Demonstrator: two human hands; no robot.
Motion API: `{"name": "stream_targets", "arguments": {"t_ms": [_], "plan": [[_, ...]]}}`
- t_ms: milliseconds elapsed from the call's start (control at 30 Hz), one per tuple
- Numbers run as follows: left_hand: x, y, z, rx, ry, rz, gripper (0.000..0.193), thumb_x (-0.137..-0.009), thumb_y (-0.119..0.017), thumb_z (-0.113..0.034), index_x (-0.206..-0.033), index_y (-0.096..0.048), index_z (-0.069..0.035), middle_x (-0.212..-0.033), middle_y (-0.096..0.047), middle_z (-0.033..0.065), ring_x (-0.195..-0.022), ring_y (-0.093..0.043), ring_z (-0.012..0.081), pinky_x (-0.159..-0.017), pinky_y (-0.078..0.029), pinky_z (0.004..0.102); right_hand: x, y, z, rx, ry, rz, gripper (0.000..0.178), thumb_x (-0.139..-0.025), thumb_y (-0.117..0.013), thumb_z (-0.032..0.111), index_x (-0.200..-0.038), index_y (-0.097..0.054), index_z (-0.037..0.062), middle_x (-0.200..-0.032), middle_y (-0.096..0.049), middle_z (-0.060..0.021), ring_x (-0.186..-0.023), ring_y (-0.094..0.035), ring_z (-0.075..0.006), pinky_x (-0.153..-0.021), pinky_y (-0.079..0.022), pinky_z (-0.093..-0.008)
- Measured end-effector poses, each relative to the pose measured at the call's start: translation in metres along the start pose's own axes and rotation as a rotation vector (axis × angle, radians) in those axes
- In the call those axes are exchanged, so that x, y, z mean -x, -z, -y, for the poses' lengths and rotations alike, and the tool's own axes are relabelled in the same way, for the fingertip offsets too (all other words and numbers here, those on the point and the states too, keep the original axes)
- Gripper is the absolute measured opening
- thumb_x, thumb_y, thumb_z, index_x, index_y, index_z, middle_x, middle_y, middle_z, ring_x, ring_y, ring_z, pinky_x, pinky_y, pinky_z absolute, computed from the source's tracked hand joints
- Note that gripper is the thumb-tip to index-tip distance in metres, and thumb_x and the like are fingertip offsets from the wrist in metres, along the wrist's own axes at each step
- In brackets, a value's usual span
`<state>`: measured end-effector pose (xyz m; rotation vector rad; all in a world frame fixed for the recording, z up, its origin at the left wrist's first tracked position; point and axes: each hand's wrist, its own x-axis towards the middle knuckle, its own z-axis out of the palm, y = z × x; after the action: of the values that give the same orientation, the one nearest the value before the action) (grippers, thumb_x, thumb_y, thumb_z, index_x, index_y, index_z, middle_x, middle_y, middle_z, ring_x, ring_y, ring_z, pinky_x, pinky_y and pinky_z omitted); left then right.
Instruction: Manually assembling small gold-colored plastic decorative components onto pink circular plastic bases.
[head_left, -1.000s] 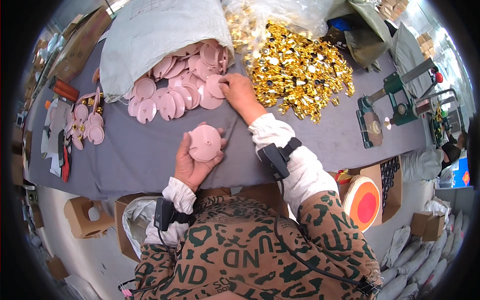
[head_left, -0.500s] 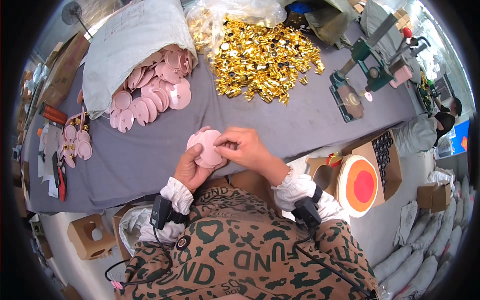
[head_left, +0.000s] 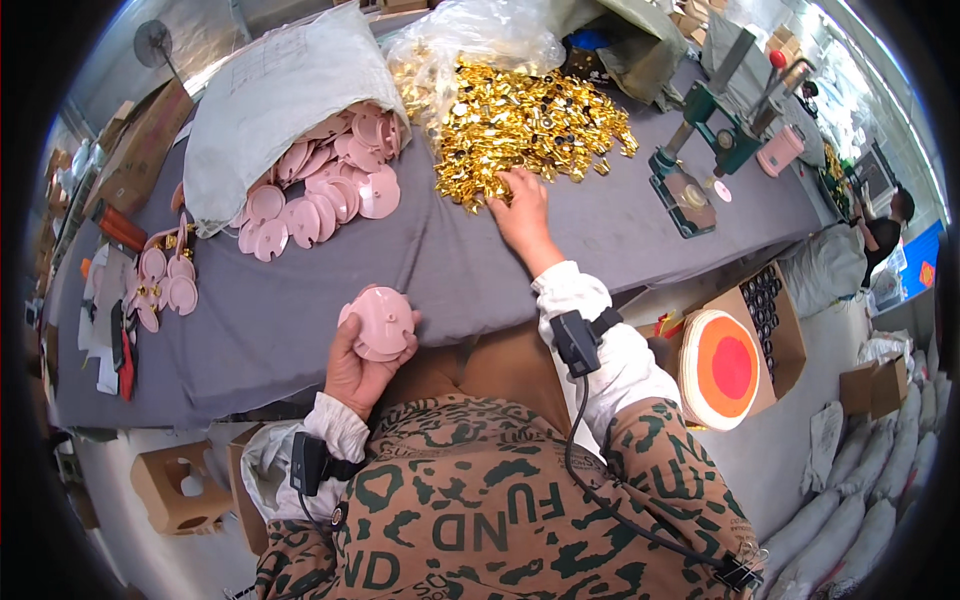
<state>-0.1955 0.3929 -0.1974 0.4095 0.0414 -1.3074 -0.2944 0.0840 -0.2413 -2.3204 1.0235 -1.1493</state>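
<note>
Head view: our left fingers [head_left: 345, 338] clutched pink discs [head_left: 380, 322]; beyond them, a sack [head_left: 285, 110] held more; our right fingers [head_left: 526, 190], spread unclear, met gold pieces [head_left: 540, 125].

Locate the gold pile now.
In the head view, the gold pile lies upper centre on the grey tablecloth, right of the white sack, the right hand at its near edge.

Pink discs [head_left: 376, 335]: smooth plastic, glossy w/ brt. highlights. Gold pcs. [head_left: 525, 130]: v. shiny, metallic look; can't tell if metal or plated plastic. Table cover [head_left: 270, 330]: matt grey cloth, sl. wrinkled. Sack [head_left: 290, 110]: woven-plastic look, dull, creased. Bag [head_left: 490, 40]: clear plastic film, crinkly, shiny. Press [head_left: 735, 148]: painted metal, semi-gloss. Box [head_left: 152, 482]: matt cardbd. Sleeves [head_left: 630, 375]: white cloth, crumpled.
</note>
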Motion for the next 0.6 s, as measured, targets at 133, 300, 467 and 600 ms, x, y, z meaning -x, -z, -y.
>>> {"name": "stream_targets", "arguments": {"t_ms": [133, 300, 467, 600], "plan": [[0.007, 0.013, -0.014, 0.056, -0.070, -0.009, 0.059, -0.083, -0.072, -0.024, -0.135, -0.045, -0.016, -0.129, -0.052, 0.0172, -0.120, -0.051, 0.0414, -0.090, -0.051, 0.0487, 0.008, 0.004, 0.028, 0.013, 0.047, 0.137, 0.048, -0.074, -0.078, 0.024, -0.118, -0.064, 0.0125, -0.131, -0.053, -0.0142, -0.120, -0.047, -0.0359, -0.103, -0.038, -0.0441], [-0.003, 0.020, -0.020, 0.069, -0.007, 0.058, 0.063, -0.081, -0.075, -0.028, -0.136, -0.046, -0.015, -0.135, -0.049, 0.0182, -0.124, -0.047, 0.0404, -0.093, -0.049, 0.0475, 0.027, 0.023, 0.022, 0.035, 0.099, 0.031, 0.047, -0.073, -0.079, 0.026, -0.115, -0.065, 0.0105, -0.131, -0.054, -0.0140, -0.121, -0.047, -0.0355, -0.103, -0.038, -0.0441], [-0.023, 0.019, -0.038, 0.025, 0.029, 0.142, 0.068, -0.080, -0.076, -0.027, -0.138, -0.043, -0.017, -0.138, -0.045, 0.0188, -0.123, -0.047, 0.0405, -0.093, -0.048, 0.0470, 0.026, 0.027, 0.025, -0.050, 0.031, 0.061, 0.035, -0.075, -0.077, 0.015, -0.107, -0.065, 0.0080, -0.122, -0.059, -0.0121, -0.115, -0.053, -0.0330, -0.098, -0.044, -0.0400], [-0.032, 0.022, -0.040, 0.047, 0.089, 0.132, 0.068, -0.079, -0.076, -0.026, -0.136, -0.041, -0.018, -0.133, -0.048, 0.0187, -0.121, -0.050, 0.0412, -0.089, -0.049, 0.0494, 0.026, 0.028, 0.022, -0.080, -0.023, 0.066, 0.032, -0.073, -0.077, 0.013, -0.102, -0.064, 0.0072, -0.121, -0.060, -0.0121, -0.114, -0.053, -0.0331, -0.096, -0.045, -0.0402]]}}
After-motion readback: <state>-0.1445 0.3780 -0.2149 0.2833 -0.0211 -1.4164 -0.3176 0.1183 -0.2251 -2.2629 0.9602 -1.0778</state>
